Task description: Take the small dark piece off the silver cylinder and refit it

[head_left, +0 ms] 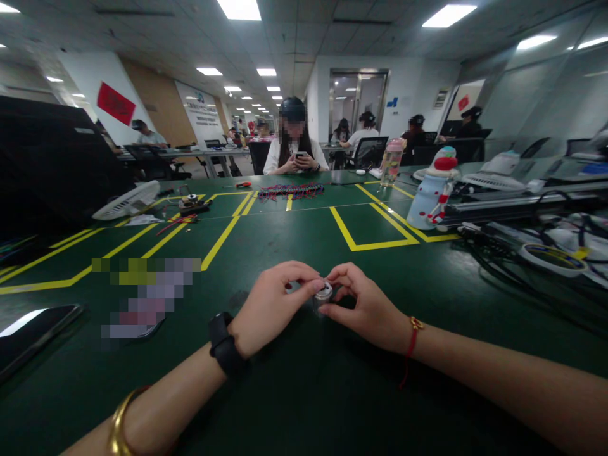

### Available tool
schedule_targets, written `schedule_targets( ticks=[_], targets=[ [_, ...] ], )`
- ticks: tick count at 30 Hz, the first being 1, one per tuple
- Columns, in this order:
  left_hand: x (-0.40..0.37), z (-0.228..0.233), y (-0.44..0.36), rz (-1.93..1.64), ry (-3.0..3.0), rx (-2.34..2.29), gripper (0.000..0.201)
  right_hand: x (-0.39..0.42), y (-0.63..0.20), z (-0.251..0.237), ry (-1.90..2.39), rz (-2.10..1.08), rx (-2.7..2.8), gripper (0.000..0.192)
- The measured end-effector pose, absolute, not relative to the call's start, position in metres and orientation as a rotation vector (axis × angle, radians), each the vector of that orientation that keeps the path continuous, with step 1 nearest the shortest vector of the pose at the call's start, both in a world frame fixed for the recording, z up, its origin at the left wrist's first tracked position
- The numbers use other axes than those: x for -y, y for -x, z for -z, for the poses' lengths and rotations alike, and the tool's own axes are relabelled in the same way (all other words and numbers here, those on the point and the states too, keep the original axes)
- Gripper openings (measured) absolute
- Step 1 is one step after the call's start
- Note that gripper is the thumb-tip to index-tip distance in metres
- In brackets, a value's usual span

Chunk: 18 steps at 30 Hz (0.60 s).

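Head view, lower centre: we pinch a small silver cylinder (pixel 323 295) between both grips, left hand (pixel 268 307) and right hand (pixel 368 308) equally near, closed, on the table (pixel 294 240).

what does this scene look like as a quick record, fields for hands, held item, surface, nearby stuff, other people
left hand: fingertips pinch the small metal part, black band at the wrist
right hand: fingers on the same part, red cord at the wrist
held item: small metal part, round and silvery, details too small to tell
surface: green table with yellow lines
nearby: phone, white fan, snowman bottle
other people: person opposite holding a phone
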State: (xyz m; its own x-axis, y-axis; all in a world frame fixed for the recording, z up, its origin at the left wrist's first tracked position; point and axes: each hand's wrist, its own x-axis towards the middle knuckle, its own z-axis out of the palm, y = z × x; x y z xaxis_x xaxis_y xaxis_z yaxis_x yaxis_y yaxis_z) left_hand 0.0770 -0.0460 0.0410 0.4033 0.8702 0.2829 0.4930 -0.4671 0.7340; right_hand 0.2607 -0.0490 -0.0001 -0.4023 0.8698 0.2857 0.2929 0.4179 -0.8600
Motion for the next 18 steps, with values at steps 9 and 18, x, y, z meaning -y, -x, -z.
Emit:
schedule_targets(
  ticks=[9, 18],
  targets=[
    [0.043, -0.048, -0.065, -0.990, -2.152, -1.284, 0.021, 0.053, -0.260, -0.003, 1.015, -0.818, 1.961, 0.036],
    [0.042, -0.008, -0.061, -0.725, -2.156, -1.354, 0.020, 0.053, -0.262, -0.001, 1.021, -0.766, 1.991, 0.050]
  ],
)
